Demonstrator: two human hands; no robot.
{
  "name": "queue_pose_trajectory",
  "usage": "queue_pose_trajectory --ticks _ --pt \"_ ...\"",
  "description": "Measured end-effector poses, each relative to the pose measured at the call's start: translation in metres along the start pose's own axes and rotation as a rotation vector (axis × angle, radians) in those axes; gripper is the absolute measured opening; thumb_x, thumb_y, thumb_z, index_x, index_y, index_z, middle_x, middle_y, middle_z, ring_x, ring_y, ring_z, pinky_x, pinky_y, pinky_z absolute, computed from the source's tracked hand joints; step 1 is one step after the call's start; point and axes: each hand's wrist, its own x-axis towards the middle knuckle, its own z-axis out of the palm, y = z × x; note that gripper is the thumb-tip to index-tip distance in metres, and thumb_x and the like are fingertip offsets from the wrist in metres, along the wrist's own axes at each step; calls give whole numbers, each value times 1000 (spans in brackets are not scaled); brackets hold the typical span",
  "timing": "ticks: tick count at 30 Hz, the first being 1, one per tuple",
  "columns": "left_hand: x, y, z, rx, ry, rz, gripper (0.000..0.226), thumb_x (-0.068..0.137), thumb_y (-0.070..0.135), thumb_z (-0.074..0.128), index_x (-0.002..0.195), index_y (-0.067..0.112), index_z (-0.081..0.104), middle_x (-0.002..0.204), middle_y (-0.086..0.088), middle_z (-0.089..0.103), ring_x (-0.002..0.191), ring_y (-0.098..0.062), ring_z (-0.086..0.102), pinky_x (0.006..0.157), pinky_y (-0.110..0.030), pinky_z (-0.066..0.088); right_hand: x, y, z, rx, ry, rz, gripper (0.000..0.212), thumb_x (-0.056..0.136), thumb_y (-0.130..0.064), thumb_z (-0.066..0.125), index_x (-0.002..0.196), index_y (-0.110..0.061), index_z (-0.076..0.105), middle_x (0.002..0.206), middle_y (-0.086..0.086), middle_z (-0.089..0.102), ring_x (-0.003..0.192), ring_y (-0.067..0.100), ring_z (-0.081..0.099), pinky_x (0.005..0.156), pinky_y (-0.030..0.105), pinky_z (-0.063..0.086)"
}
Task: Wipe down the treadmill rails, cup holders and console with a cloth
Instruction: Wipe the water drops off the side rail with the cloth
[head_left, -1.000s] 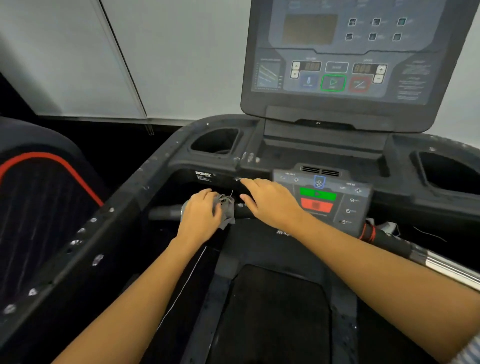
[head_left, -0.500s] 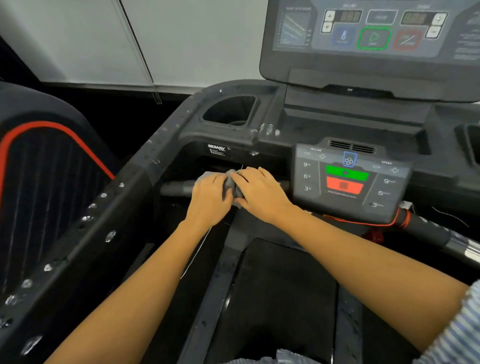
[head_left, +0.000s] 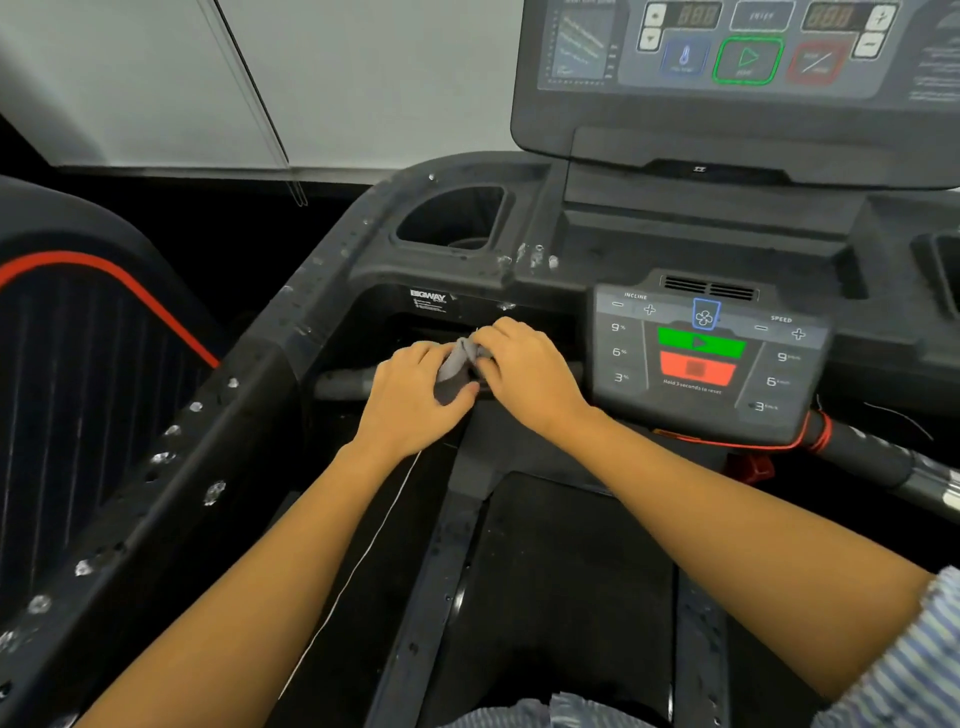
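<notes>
A small grey cloth (head_left: 457, 359) is bunched between my two hands, just over the dark front handlebar (head_left: 345, 383) of the treadmill. My left hand (head_left: 415, 402) grips the cloth from below and the left. My right hand (head_left: 527, 371) pinches its upper right part with curled fingers. The left cup holder (head_left: 457, 221) lies beyond the hands. The lower control panel (head_left: 701, 358) with green and red buttons sits right of my right hand. The upper console (head_left: 737, 78) stands at the top right. The speckled left rail (head_left: 171, 467) runs down the left side.
A thin white thread (head_left: 363, 556) hangs from the cloth along my left forearm. A red cord (head_left: 810, 436) wraps the right handlebar (head_left: 883, 462). The dark belt (head_left: 561, 597) lies below. A neighbouring machine with a red stripe (head_left: 104, 291) stands at the left. Only the right cup holder's edge (head_left: 940, 270) shows.
My right hand has moved left from beside the panel onto the cloth, and now both hands hold it. The view has tilted down and drawn closer.
</notes>
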Motion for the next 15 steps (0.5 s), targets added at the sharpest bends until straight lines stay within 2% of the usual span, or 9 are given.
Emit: queue_pose_trajectory --ticks 3,6,8,10,11,15 --pt "6 6 -5 -73 27 83 41 84 32 57 119 11 56 103 -3 61 91 -16 56 77 -26 41 -2 3 -16 205 59 134 18 90 -10 54 106 -7 62 98 9 58 87 19 55 76 29 46" --pt "16 23 -11 -271 77 59 26 88 14 58 113 10 58 93 1 60 78 -8 56 71 -21 45 -5 5 -29 359 181 248 23 89 -13 58 111 -10 57 103 5 57 90 9 51 78 11 41" --pt "23 40 -14 -405 91 6 18 89 12 57 107 10 54 85 7 59 73 0 57 64 -12 44 -8 5 -35 440 316 330 29 87 -15 61 114 -10 52 106 5 56 94 10 51 79 9 39" --pt "29 57 -16 -508 101 -47 14 89 13 58 99 13 49 78 12 55 68 9 55 60 -7 42 -12 5 -41 492 440 383 31 86 -17 61 113 -9 48 107 6 53 96 14 52 83 17 41" --pt "32 65 -16 -537 100 -65 15 88 14 58 96 14 46 76 12 53 65 10 53 59 -6 41 -15 5 -44 501 475 407 31 87 -19 60 114 -9 48 108 5 52 98 13 50 85 16 40" --pt "41 100 -13 -650 19 -110 16 89 22 57 93 15 43 73 10 51 60 2 50 54 -7 40 -29 5 -57 567 479 512 37 90 -28 59 121 -11 50 117 3 49 105 4 43 87 0 31"
